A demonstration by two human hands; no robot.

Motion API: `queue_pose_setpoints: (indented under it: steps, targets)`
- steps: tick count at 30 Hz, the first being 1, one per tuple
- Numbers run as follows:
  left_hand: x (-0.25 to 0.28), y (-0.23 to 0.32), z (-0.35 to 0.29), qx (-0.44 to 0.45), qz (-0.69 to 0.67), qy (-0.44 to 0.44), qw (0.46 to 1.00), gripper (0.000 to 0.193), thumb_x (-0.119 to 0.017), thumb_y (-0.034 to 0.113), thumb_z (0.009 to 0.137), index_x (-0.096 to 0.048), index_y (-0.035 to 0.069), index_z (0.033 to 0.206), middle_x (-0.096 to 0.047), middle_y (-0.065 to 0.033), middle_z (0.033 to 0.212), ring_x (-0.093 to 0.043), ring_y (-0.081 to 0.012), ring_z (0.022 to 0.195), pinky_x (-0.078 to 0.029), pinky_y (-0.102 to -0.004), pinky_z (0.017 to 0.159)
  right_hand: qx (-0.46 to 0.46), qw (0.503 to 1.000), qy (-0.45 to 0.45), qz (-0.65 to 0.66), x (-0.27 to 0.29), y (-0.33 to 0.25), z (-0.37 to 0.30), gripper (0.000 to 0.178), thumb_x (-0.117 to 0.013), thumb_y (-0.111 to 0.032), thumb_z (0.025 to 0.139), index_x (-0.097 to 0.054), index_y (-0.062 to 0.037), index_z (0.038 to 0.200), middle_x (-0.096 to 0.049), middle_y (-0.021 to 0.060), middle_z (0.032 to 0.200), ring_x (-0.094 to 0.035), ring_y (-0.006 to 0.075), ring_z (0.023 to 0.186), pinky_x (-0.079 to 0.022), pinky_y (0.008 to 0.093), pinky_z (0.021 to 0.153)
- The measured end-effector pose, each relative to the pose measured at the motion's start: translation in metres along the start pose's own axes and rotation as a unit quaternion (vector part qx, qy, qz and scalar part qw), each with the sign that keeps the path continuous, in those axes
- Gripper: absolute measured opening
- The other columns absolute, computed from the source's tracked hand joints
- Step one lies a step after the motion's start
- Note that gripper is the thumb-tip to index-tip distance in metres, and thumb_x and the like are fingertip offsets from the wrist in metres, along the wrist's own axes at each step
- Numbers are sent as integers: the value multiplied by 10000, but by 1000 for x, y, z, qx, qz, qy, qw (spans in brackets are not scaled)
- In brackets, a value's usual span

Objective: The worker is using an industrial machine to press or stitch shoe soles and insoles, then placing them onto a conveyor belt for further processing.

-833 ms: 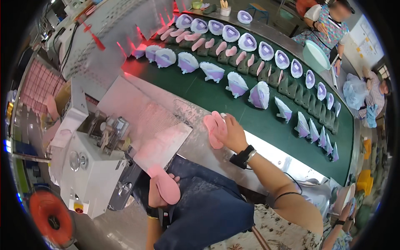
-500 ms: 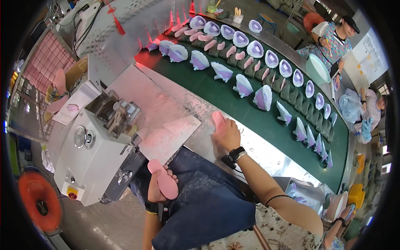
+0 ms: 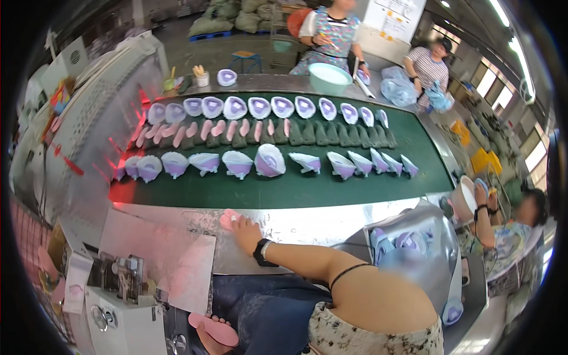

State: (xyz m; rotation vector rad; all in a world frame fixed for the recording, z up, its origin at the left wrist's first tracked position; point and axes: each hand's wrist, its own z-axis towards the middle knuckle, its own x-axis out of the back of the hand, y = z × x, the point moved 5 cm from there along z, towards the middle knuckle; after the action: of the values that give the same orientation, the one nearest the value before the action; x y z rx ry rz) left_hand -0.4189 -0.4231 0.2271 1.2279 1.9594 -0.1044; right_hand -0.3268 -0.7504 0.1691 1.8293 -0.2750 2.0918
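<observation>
My left hand (image 3: 207,340), low in the view beside the white machine (image 3: 121,322), is closed around a pink insole (image 3: 214,329). Its fingertips show along the insole's upper edge. Out over the metal ledge (image 3: 307,228), my right hand (image 3: 246,234) grips a second pink insole (image 3: 228,219) that pokes out past its fingers. Just beyond the ledge runs a green conveyor belt (image 3: 207,194). On it stand purple-and-white shoe uppers (image 3: 270,161) in two rows, with dark green shoe lasts (image 3: 307,135) between them. Pink insoles (image 3: 180,137) lie on the lasts at the left.
A dusty pink-tinged board (image 3: 177,260) lies left of my right hand. Right of my arm, a metal bin (image 3: 435,236) holds more uppers. Across the belt, a person (image 3: 331,35) works near a pale green basin (image 3: 329,77); another person (image 3: 515,228) sits at the right.
The view has swung to the right and levelled, so the belt now lies across it. Both hands still hold their insoles, the right one on the ledge.
</observation>
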Motion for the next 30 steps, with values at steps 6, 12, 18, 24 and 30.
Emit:
queue_pose_setpoints:
  steps: [6,12,18,24,30]
  targets:
    - [10,0,9,14,70,-8,997,456,-530,494,870,-525,76,1051,-585,-74,883,-577,-234,807,-485,-375,719,13,999,37,-19,-6,9,-1,384,-522,-181,822,-499,-21,1170,-558,205,1092,-591,333,877,-501,447,605]
    - [10,-20,22,-12,-59,-74,995,377,-503,350,880,-487,96,1158,-544,-59,900,-546,-213,809,-483,-379,767,24,992,-52,109,4,29,8,296,-482,-130,806,-505,-20,1079,-560,176,992,-588,321,861,-484,467,688]
    - [-3,-17,42,-24,-16,-40,999,353,-531,187,883,-492,28,1196,-590,-90,953,-562,-223,832,-490,-358,771,34,938,-100,329,53,25,17,520,-568,-156,747,-434,50,1206,-601,229,878,-608,392,810,-492,459,699]
    - [-33,-18,79,-91,22,-6,996,377,-521,351,938,-545,29,1132,-617,-83,1012,-589,-183,880,-483,-339,772,203,846,-186,457,141,-91,-46,443,-581,-153,747,-467,44,1127,-586,215,856,-585,387,773,-471,452,681]
    - [-10,-2,56,-221,218,-93,946,340,-443,423,930,-559,124,814,-524,18,636,-496,-95,525,-372,-230,417,307,794,-149,504,167,-124,-81,280,-606,-264,745,-546,-29,885,-549,182,883,-526,371,800,-425,443,698]
